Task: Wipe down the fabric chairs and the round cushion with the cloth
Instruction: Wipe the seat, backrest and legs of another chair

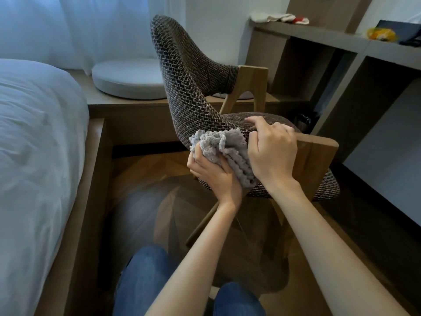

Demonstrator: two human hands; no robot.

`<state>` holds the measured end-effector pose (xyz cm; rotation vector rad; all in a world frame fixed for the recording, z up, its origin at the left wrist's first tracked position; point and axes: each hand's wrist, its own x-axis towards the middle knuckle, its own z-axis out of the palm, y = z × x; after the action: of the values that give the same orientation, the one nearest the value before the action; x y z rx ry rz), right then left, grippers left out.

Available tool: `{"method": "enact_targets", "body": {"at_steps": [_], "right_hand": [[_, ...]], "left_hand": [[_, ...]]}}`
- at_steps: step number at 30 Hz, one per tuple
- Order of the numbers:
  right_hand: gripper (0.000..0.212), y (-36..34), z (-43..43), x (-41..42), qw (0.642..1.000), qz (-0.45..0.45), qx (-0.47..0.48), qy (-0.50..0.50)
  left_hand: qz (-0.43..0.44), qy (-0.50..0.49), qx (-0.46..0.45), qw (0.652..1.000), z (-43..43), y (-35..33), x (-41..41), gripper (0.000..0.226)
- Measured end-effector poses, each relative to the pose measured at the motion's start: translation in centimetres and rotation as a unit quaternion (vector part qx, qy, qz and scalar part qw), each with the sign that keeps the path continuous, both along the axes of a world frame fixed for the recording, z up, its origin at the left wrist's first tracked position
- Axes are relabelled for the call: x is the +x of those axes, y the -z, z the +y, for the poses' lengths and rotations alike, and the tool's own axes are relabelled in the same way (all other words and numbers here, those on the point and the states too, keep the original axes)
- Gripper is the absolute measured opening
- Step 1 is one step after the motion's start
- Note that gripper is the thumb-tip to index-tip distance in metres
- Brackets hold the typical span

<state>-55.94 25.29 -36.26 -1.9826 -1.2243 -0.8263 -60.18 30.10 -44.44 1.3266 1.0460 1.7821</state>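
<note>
The left hand (214, 172) is gripping a bunched, nubby grey cloth (227, 144) in curled fingers, pressing it against the near lower edge of the chair (182, 71), whose curved back is showing a coarse herringbone weave. The right hand (273, 151) is clasping the fabric edge beside the flat wooden armrest (319, 151). The smooth round cushion (127, 78) is lying on the far platform (136, 106), with the white bed (34, 133) crowding the left and parquet floor (141, 174) lying open between

White duvet (34, 133) on a wood-framed bed at left, sheer pale curtain (91, 26) behind, low wooden ledge (136, 119) below it, grey desk shelf (319, 35) at right bearing a crumpled white rag (271, 17) and a blurred yellow object (380, 34), herringbone wood floor (141, 169)
</note>
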Motion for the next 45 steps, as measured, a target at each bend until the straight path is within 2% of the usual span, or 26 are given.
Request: {"method": "enact_targets", "body": {"at_steps": [5, 9, 12, 15, 18, 20, 24, 27, 30, 33, 38, 40, 42, 45], "right_hand": [[0.027, -0.3, 0.0, -0.1, 1.0, -0.011, -0.004, -0.001], [0.033, -1.3, -0.1, 0.1, 0.999, -0.003, -0.034, -0.019], [0.033, -2.5, 1.1, -0.3, 0.992, 0.032, -0.103, -0.059], [0.032, -3.9, 3.2, -1.2, 0.973, 0.122, -0.137, -0.138], [0.032, -4.9, 5.0, -1.3, 0.945, 0.222, -0.158, -0.179], [0.033, -5.2, 5.6, -0.9, 0.934, 0.27, -0.147, -0.182], [0.035, -4.7, 5.6, -0.7, 0.95, 0.224, -0.163, -0.142], [0.036, -4.6, 5.5, -0.9, 0.957, 0.207, -0.159, -0.124], [0.035, -4.4, 5.4, -1.2, 0.963, 0.188, -0.154, -0.12], [0.035, -4.1, 5.6, -1.3, 0.967, 0.172, -0.154, -0.11], [0.034, -4.0, 5.5, -1.3, 0.968, 0.163, -0.155, -0.108], [0.034, -4.0, 5.5, -1.3, 0.968, 0.162, -0.154, -0.111], [0.034, -4.0, 5.7, -1.3, 0.968, 0.166, -0.153, -0.11], [0.034, -4.1, 5.7, -1.3, 0.967, 0.171, -0.154, -0.108]], "left_hand": [[-0.014, 0.046, -0.061, 0.997, 0.4, 1.8, -0.8, 0.049], [-0.056, -0.036, -0.155, 0.986, 3.4, 0.3, -4.0, 0.042], [-0.054, -0.044, -0.061, 0.996, 5.4, -4.2, -6.9, 0.045], [-0.036, -0.021, 0.029, 0.999, 6.3, -9.3, -6.7, 0.047], [0.034, 0.004, 0.013, 0.999, 6.2, -11.3, -4.0, 0.05], [0.041, -0.022, 0.003, 0.999, 6.2, -10.8, -2.8, 0.048], [-0.054, -0.048, 0.027, 0.997, 6.6, -9.2, -2.6, 0.039], [-0.069, -0.03, 0.011, 0.997, 7.0, -7.2, -2.7, 0.036], [-0.083, -0.01, -0.046, 0.995, 6.8, -3.6, -2.9, 0.042], [-0.062, 0.013, -0.109, 0.992, 6.3, -0.5, -3.2, 0.04], [0.035, 0.02, -0.232, 0.972, 7.8, 2.7, -5.2, 0.033], [0.037, -0.023, -0.208, 0.977, 8.9, 1.7, -6.6, 0.035], [0.051, -0.069, -0.146, 0.986, 10.2, -1.0, -7.9, 0.034], [0.053, -0.083, -0.07, 0.993, 12.2, -6.6, -8.7, 0.034]]}}
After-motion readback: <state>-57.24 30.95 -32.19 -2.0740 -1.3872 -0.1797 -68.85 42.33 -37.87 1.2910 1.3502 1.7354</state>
